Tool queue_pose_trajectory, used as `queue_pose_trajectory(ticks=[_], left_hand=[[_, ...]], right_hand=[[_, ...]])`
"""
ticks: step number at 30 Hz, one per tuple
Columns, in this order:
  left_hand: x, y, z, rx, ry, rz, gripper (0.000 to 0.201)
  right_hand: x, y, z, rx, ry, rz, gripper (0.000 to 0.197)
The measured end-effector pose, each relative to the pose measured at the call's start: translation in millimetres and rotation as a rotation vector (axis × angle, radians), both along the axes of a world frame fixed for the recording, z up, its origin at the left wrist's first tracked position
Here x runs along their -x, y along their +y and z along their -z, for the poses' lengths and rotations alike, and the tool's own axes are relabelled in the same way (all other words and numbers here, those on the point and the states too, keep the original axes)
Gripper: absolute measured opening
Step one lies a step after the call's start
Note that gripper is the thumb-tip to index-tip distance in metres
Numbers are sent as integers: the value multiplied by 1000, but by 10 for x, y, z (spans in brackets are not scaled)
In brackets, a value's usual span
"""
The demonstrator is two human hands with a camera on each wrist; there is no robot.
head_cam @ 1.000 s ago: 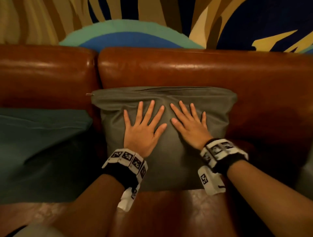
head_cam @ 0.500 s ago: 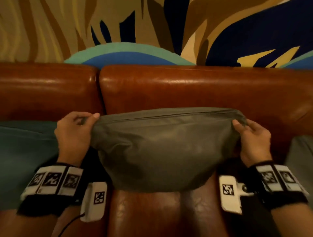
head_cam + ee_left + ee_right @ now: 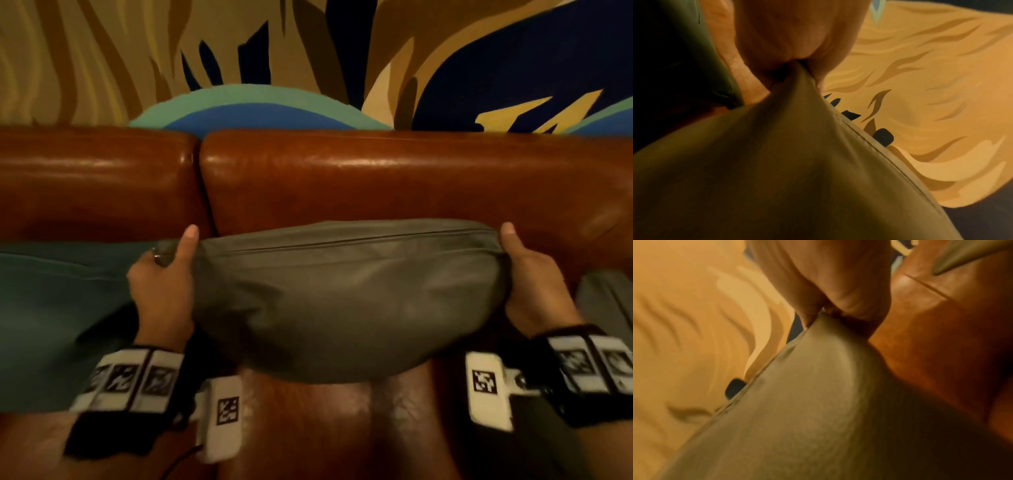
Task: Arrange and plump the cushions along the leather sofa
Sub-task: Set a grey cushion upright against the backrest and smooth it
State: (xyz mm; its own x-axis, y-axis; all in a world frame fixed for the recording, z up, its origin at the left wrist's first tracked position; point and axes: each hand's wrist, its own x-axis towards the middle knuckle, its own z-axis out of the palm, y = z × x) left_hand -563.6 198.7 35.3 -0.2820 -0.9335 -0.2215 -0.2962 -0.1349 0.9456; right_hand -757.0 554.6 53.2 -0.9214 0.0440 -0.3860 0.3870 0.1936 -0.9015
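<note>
A grey-green cushion (image 3: pixel 346 301) bulges in front of the brown leather sofa back (image 3: pixel 376 178), its zip seam along the top. My left hand (image 3: pixel 164 274) grips its upper left corner, thumb up; the left wrist view shows the corner of the cushion (image 3: pixel 777 162) bunched in my fingers (image 3: pixel 781 48). My right hand (image 3: pixel 531 274) grips the upper right corner in the same way, and in the right wrist view the cushion (image 3: pixel 807 402) runs up into the fingers (image 3: pixel 838 288). The cushion's lower edge hangs over the sofa seat (image 3: pixel 308 428).
A teal cushion (image 3: pixel 58 308) lies on the seat at the left, touching my left hand. Part of a grey cushion (image 3: pixel 606 301) shows at the right edge. A painted wall (image 3: pixel 308 61) rises behind the sofa.
A second ago both palms pressed flat on the cushion's face. They then moved to its top corners and took hold, and the cushion is now squeezed into a rounder, fuller shape.
</note>
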Motion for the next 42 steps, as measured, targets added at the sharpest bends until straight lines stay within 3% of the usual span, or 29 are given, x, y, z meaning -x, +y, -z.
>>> queue_pose_trajectory(ticks=[3,5,6,9,11,13,17,20,24,27,30,32,36,39,42], left_hand=[[38,-106,51,-75,-36,36,66],[41,-8,75,-276,66,85,59],[43,71,85,-369,130,111,47],[8,302,161,-428,69,280,31],[40,315,188,-378,4,245,32],[135,245,129,-384,-11,187,27],[172,285,71,-312,40,257,30],[-63,251,76,-177,95,208,20],[-268,175,208,-62,-51,251,41],[-212,130,92,-3,-57,293,43],[-247,166,42,5,-9,259,39],[-245,238,36,-106,29,243,36],[-188,430,178,-236,0,340,35],[-174,400,134,-199,54,350,32],[-291,338,127,-206,143,324,37]], right_hand=[[-73,25,193,-91,-28,6,103],[-74,46,353,-39,-82,22,121],[-78,36,386,22,-145,47,114],[-117,52,347,131,-141,35,32],[-162,77,335,121,-56,2,18],[-188,44,360,84,8,-9,19],[-280,68,474,-77,54,2,14],[-358,89,353,-2,227,5,20],[-371,188,383,-68,253,-87,45],[-361,208,335,-59,287,-8,44],[-459,232,358,-21,282,18,41],[-485,158,372,9,219,13,41],[-460,38,472,121,-23,39,61],[-501,-4,298,87,65,5,20],[-576,79,315,199,72,54,27]])
